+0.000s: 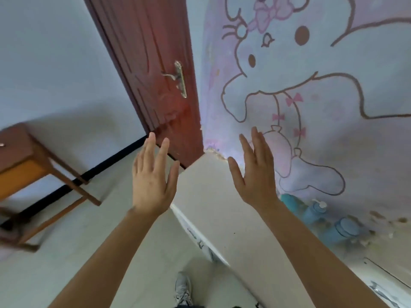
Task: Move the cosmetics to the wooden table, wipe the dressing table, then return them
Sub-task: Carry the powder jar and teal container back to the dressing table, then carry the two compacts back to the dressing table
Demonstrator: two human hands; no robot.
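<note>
Both my hands are raised in front of me with straight fingers, holding nothing. My left hand (153,176) hovers over the floor beside the dressing table's left end. My right hand (255,172) hovers above the white dressing table (222,210). Blue cosmetics stand at the table's back right against the wall: a teal bottle (291,200), a pump bottle (315,211) and a blue jar (342,231). They look blurred. The wooden table (24,165) stands at the far left by the wall.
A red-brown door (155,70) with a metal handle (179,78) stands behind my hands. A cartoon mural covers the wall (311,90) behind the dressing table. My shoe (183,290) shows on the pale floor below.
</note>
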